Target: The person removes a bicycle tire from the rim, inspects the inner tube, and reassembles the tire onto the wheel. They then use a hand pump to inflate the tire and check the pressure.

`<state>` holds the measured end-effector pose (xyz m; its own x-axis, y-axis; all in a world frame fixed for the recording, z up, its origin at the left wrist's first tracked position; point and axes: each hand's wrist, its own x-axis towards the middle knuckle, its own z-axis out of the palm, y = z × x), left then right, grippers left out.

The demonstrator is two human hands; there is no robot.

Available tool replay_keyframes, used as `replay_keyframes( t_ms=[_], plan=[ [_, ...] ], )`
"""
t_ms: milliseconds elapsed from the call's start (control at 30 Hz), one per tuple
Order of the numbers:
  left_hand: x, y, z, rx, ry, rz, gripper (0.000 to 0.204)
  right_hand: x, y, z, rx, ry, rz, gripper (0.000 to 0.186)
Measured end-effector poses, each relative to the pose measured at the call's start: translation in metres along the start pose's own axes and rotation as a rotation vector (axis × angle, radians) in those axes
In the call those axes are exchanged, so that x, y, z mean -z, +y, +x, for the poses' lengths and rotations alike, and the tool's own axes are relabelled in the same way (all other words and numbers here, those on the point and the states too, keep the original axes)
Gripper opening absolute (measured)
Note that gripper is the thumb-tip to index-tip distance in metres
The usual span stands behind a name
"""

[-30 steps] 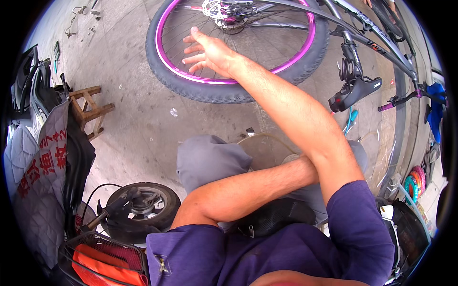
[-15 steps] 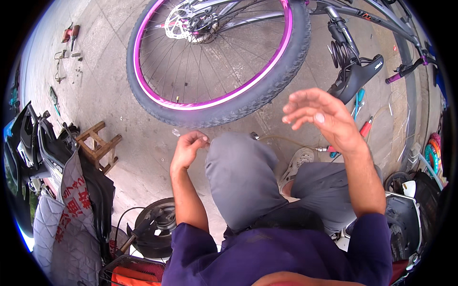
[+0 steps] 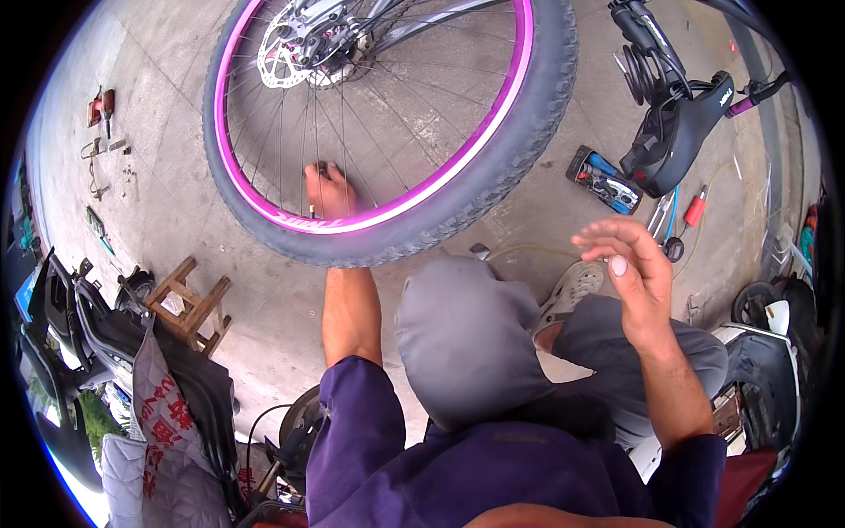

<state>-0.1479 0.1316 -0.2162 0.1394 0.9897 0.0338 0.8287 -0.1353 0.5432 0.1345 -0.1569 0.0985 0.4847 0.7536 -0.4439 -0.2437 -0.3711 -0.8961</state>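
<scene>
Behind spokes (image 3: 281, 150), left hand (image 3: 331, 190) pinching dark piece (image 3: 324, 169), right hand (image 3: 637, 275) half-spread

Grey concrete floor (image 3: 167, 194), wooden stool (image 3: 209, 304), tool box (image 3: 606, 182), red-handled tool (image 3: 695, 211), green-handled tool (image 3: 98, 227)

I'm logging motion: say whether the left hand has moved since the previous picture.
Yes, the left hand has moved forward: previously level with the wooden stool, it is now ahead of it, seen through the wheel.

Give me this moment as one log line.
left hand: under bicycle wheel, at small dark item, grip unclear | right hand: open, empty, apart from wheel | wooden stool: on floor, left side
</scene>
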Motion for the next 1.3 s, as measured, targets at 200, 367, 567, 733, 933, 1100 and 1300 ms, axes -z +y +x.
replay_keyframes(
  t_ms=[200, 367, 567, 733, 933, 1100, 1300],
  plan=[
    [0.034, -0.016, -0.026, 0.237, -0.028, -0.257, 0.023, -0.165, -0.024, 0.136, 0.150, -0.596, 0.019, 0.058],
    [0.093, -0.026, -0.092, 0.534, 0.171, -0.599, 0.027, -0.259, 0.011, 0.199, 0.003, -0.666, -0.246, 0.072],
    [0.142, -0.018, -0.101, 0.631, 0.270, -0.652, 0.025, -0.277, 0.005, 0.209, -0.098, -0.807, -0.401, 0.078],
    [0.148, -0.004, -0.091, 0.557, 0.251, -0.664, 0.023, -0.283, -0.006, 0.211, -0.218, -0.870, -0.355, 0.079],
    [0.152, 0.004, -0.095, 0.538, 0.260, -0.709, 0.023, -0.284, -0.003, 0.211, -0.225, -0.876, -0.360, 0.077],
    [0.165, 0.024, -0.077, 0.451, 0.309, -0.676, 0.024, -0.291, 0.013, 0.209, -0.117, -0.782, -0.081, 0.075],
    [0.185, 0.047, -0.032, 0.230, 0.206, -0.703, 0.021, -0.175, -0.028, 0.136, 0.029, -0.473, 0.471, 0.069]
  ],
)
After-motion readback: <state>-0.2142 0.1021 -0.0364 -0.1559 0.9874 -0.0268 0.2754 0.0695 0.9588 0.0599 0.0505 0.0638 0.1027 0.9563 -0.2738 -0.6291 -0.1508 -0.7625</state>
